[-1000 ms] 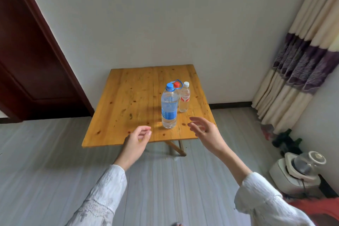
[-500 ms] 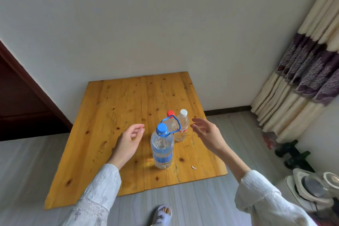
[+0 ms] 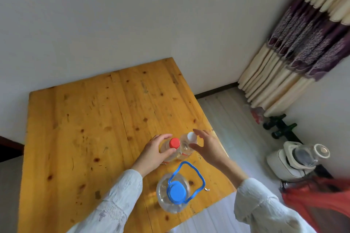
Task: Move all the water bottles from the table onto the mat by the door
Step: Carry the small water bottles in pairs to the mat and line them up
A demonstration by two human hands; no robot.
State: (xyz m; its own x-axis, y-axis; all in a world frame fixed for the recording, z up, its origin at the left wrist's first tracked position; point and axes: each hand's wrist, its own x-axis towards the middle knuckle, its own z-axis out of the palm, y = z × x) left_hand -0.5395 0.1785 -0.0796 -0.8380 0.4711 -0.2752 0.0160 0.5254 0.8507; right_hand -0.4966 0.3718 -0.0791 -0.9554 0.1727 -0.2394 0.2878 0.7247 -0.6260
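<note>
In the head view, three bottles stand on the wooden counter near its right edge. The red-capped bottle is gripped by the left hand, whose fingers are curled round its shoulder; the right hand, fingers spread, is held just beside the white-capped bottle. Both are judged light, smooth and best held mid-body. The large handled bottle is judged heavy and best lifted by its blue loop.

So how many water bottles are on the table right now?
3. The red-capped bottle stands in the left hand, the white-capped bottle beside it at the right hand, and the large blue-capped bottle nearest the table edge.
</note>
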